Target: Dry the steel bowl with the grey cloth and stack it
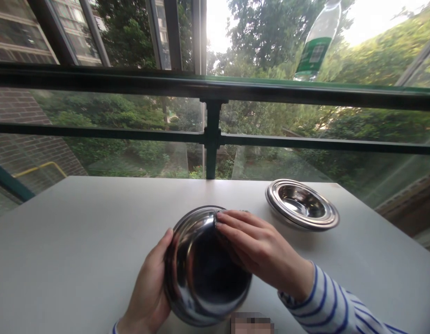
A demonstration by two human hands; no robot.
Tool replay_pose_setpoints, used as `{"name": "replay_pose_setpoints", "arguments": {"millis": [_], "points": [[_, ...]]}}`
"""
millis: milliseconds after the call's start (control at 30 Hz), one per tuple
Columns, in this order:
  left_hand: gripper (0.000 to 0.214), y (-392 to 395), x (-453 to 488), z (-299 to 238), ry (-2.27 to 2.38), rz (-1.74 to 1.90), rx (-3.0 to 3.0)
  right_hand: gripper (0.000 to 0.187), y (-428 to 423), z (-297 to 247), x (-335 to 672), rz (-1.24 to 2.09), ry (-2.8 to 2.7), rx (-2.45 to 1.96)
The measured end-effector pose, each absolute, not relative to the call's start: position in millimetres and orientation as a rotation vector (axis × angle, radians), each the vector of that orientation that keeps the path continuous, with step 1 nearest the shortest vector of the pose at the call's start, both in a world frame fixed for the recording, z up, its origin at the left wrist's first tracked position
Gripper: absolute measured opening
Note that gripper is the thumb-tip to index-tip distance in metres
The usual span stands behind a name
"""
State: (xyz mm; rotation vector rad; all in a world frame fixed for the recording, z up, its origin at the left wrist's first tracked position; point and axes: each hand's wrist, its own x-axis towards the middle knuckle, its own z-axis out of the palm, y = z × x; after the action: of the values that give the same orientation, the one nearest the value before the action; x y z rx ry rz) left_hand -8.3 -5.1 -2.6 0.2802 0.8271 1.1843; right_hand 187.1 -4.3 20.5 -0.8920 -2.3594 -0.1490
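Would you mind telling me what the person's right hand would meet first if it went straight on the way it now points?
The right hand would meet the stainless steel bowl first; its fingertips already seem to rest on the rim, though depth is hard to judge.

Head-worn camera faces forward and down, close above the steel bowl (208, 273).

Left hand (147, 285) cupping upright near seven o'clock, right hand (259, 246) reaching across from four o'clock, fingers (235, 227) curving downward.
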Motion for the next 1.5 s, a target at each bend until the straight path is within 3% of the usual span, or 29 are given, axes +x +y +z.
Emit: {"name": "replay_pose_setpoints", "arguments": {"millis": [333, 567, 800, 1133, 1500], "points": [[0.026, -5, -4, -5, 0.808, 1.171, 0.269, 0.031, -7, 20, 180, -0.212, -2.35, -0.92], [0.017, -6, -1, -8, 0.821, 1.173, 0.26, 0.031, -29, 32, 152, -0.251, -2.57, -0.633], [0.019, -10, 2, -9, 0.804, 1.17, 0.29, 0.032, -9, 22, 179, -0.223, -2.363, -1.023], [0.027, -1, 0, -9, 0.818, 1.141, 0.218, 0.029, -37, 24, 140, -0.211, -2.558, -0.585], [0.024, -5, 3, -11, 0.85, 1.146, 0.196, 0.034, -11, 17, 173, -0.231, -2.424, -1.095]]}}
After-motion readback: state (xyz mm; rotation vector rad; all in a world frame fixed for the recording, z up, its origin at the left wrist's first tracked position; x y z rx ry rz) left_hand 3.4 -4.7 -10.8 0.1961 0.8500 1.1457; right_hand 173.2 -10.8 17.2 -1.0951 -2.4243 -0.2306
